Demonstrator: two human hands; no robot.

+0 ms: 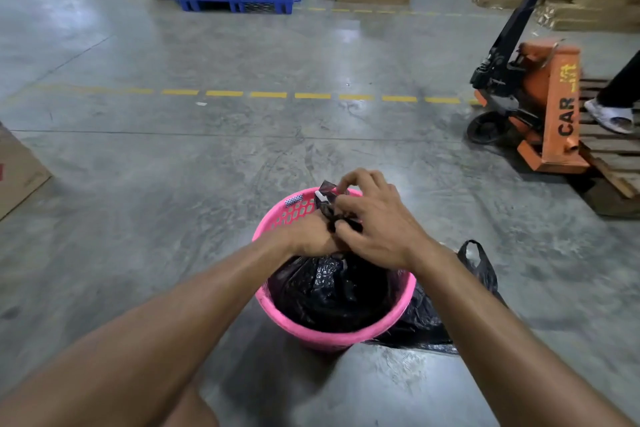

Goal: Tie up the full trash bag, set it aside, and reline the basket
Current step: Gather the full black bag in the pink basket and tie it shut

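Observation:
A pink plastic basket (332, 338) stands on the concrete floor in front of me. A full black trash bag (329, 295) fills it, its top gathered into a twisted neck above the rim. My left hand (308, 236) grips the neck low down. Just above it, my right hand (374, 222) pinches the bag's loose ends with its fingers. An empty black bag (481, 274) with handle loops lies flat on the floor right of the basket, partly behind it.
An orange pallet jack (550, 107) stands at the right beside a wooden pallet (609, 156), where a person's foot (609, 118) rests. A cardboard box (17, 170) sits at the left edge. Stacked cartons on a blue pallet (242, 0) stand far ahead.

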